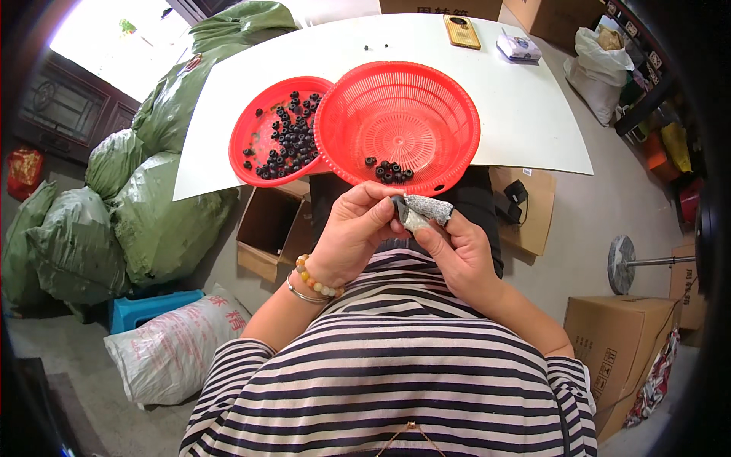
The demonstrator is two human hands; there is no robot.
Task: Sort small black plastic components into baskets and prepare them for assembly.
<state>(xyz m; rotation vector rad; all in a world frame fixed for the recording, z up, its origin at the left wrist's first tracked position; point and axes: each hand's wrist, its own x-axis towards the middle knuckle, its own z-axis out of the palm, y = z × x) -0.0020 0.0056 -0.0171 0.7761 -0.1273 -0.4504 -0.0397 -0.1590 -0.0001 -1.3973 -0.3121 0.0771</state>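
Note:
Just in front of my body, my left hand (354,228) pinches a small round black part (398,203) between thumb and fingertips. My right hand (466,255) is closed against it from the other side. A speckled grey wrap (430,208) covers one of its fingers, and a whitish wrap (416,222) shows by the thumb; what lies between them is too small to make out. Beyond my hands, a deep red plastic colander (463,99) holds several black ring-shaped parts (388,170) at its near side. Left of it, a shallow red basket (242,126) holds many more black parts (293,137).
Both red containers rest on a white table (525,114), at its near edge. A yellow phone (462,32) and a white tissue pack (518,47) lie farther back. Green sacks (171,221) crowd the left; cardboard boxes (620,343) stand at the right, near a round metal base (621,264).

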